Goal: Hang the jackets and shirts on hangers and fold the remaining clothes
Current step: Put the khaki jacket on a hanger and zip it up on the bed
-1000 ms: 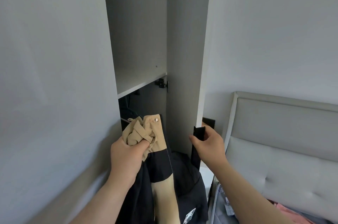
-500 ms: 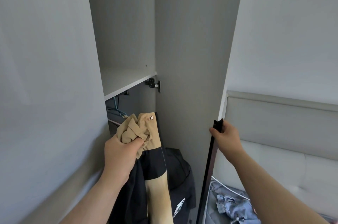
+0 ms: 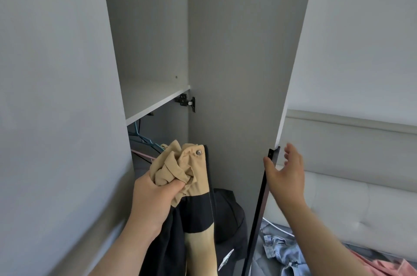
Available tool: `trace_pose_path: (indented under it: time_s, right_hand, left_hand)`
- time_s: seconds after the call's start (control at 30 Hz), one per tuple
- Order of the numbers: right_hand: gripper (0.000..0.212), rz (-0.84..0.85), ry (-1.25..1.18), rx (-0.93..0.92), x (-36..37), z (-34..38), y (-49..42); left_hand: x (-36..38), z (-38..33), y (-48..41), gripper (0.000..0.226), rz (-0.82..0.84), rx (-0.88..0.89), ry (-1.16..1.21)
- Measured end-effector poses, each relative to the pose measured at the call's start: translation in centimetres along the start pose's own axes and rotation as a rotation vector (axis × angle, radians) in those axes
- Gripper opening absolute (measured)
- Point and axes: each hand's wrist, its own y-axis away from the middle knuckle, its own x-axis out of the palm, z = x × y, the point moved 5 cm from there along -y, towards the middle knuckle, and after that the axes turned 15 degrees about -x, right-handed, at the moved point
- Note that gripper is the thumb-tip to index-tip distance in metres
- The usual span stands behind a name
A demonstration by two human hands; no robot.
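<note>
My left hand (image 3: 153,199) grips the bunched tan collar of a tan-and-black jacket (image 3: 194,215), which hangs down in front of the open wardrobe. My right hand (image 3: 285,174) is at the edge of the wardrobe door (image 3: 237,72), its fingers spread beside the black handle strip (image 3: 259,203) and only the thumb near it. Inside the wardrobe, under a white shelf (image 3: 153,102), teal and pink hangers (image 3: 144,140) show on the left.
A closed grey wardrobe door (image 3: 56,95) fills the left. A padded headboard (image 3: 352,163) stands to the right. Light blue jeans (image 3: 279,251) and a pink garment (image 3: 383,264) lie on the bed at bottom right. A dark garment (image 3: 228,215) sits low inside the wardrobe.
The wardrobe door has swung wide open to the right. My right hand has let go of the black handle and its fingers have spread. My left hand still holds the jacket.
</note>
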Motion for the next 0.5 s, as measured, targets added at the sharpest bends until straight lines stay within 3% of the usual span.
trace_pose_path:
  time_s: [0.07,0.1,0.17,0.23,0.3,0.5]
  right_hand:
    - [0.034,-0.050,0.052,-0.269,0.2,3.6,2.1]
    - [0.023,0.084,-0.003,-0.292,1.3,4.9,2.9]
    - [0.009,0.531,-0.182,-0.133,4.4,6.6,4.8]
    - [0.015,0.822,-0.342,-0.002,6.4,7.5,6.3]
    - [0.020,0.869,-0.477,0.099,7.1,8.0,7.0]
    - [0.041,0.763,-0.939,0.428,9.0,6.4,8.5]
  left_hand:
    - [0.0,0.0,-0.1,0.038,0.069,-0.006,0.012]
    - [0.0,-0.1,-0.2,0.041,0.103,-0.005,0.018]
    - [0.0,-0.2,-0.5,0.046,0.153,-0.014,0.035]
    - [0.0,-0.3,-0.8,0.046,0.166,-0.031,0.041]
    - [0.0,-0.2,-1.5,0.046,0.157,-0.043,0.049]
    - [0.0,1.6,-4.4,0.039,0.031,-0.151,0.114]
